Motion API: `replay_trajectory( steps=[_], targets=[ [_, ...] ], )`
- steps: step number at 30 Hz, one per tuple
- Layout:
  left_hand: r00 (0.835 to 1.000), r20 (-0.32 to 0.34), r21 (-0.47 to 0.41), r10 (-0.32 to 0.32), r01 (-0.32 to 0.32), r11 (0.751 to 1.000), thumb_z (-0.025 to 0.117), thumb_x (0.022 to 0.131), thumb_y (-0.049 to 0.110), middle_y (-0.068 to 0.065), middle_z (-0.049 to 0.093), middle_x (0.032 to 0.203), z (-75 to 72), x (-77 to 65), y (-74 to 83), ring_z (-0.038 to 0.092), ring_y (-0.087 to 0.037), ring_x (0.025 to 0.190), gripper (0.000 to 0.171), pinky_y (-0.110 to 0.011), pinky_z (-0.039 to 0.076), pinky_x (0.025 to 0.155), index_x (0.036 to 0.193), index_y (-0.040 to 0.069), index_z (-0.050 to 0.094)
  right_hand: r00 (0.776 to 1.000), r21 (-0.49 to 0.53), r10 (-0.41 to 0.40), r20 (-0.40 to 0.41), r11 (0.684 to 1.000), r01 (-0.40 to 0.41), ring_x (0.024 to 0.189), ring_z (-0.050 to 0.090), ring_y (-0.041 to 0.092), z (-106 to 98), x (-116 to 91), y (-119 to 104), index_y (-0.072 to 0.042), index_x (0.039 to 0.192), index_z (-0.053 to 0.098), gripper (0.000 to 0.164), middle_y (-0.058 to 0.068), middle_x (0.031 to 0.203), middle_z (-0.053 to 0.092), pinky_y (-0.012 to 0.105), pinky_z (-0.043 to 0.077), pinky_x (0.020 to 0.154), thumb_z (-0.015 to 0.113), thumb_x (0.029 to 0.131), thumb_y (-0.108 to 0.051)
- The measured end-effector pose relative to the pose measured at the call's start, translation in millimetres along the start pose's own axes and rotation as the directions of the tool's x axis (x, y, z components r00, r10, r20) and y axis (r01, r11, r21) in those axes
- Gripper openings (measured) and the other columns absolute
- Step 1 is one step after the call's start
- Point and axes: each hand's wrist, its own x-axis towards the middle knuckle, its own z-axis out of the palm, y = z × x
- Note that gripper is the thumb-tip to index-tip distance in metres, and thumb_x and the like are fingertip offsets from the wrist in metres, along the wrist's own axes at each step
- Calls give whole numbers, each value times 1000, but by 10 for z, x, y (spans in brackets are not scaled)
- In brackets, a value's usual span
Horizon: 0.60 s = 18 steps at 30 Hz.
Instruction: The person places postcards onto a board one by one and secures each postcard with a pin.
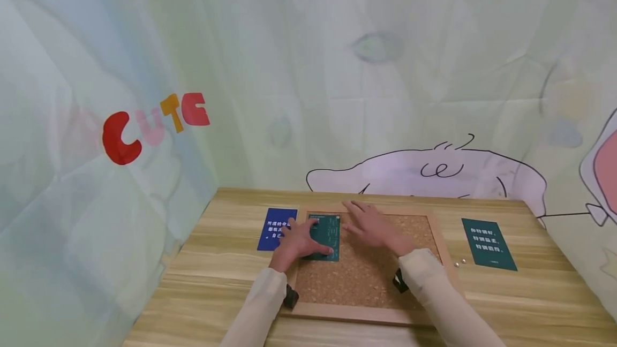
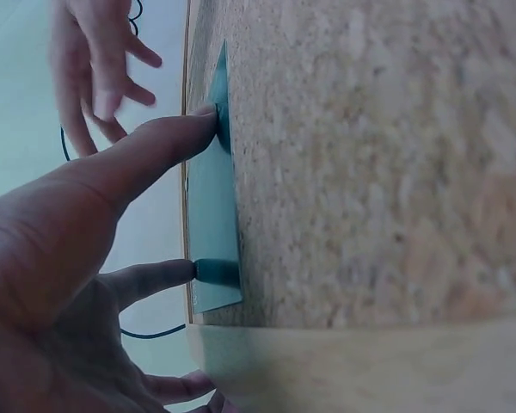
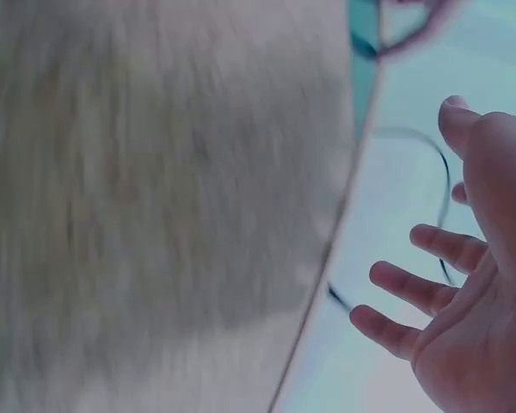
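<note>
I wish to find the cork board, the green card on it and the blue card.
Cork board (image 1: 356, 283): head view, bare lower middle.
Green card (image 1: 329, 233): head view, right half of face.
Blue card (image 1: 272, 227): head view, printed face.

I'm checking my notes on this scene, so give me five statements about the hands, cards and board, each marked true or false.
1. The left hand touches a teal card lying on the cork board. True.
2. The right hand grips that card too. False: it holds nothing, and its fingers are extended.
3. The blue card lies left of the board, partly hidden by the left hand. True.
4. The second teal card lies on the cork. False: it lies on the table, right of the board.
5. Two small round pieces lie between the board and the second teal card. True.
</note>
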Motion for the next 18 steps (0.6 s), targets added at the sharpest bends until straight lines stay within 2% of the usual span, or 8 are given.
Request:
replay_trajectory(
  steps=[4, 9, 13, 18],
  targets=[
    [1000, -2, -3, 4, -4, 1000, 92, 73, 55, -35, 23, 158, 21, 6, 8, 26, -62, 140, 97, -79, 32, 103, 154, 22, 50, 992, 93, 69, -104, 994, -60, 142, 39, 51, -208, -144, 250, 0, 161, 29, 69, 31, 158, 38, 67, 32, 113, 55, 108, -37],
    [1000, -2, -15, 6, -6, 1000, 92, 72, 55, -36, 22, 159, 42, 8, -1, 25, -62, 140, 97, -80, 31, 103, 154, 22, 50, 966, 178, 212, -146, 967, -185, 143, 34, 54, -489, -425, 630, 4, 161, 22, 74, 37, 157, 32, 69, 29, 113, 48, 110, -43],
    [1000, 1, -19, 6, -6, 1000, 92, 72, 55, -36, 21, 159, 31, -3, -12, 25, -63, 140, 98, -80, 31, 103, 154, 22, 50, 928, 215, 333, -166, 931, -295, 138, 39, 56, -605, -669, 922, 10, 159, 23, 77, 40, 152, 36, 70, 32, 110, 42, 111, -48],
    [1000, -4, -15, 9, -9, 1000, 91, 72, 56, -36, 22, 159, 14, -3, -15, 25, -62, 140, 98, -80, 31, 104, 154, 22, 50, 871, 262, 469, -145, 867, -423, 128, 47, 59, -644, -932, 1165, 14, 156, 23, 84, 43, 149, 38, 71, 41, 101, 33, 111, -56]
  ],
)
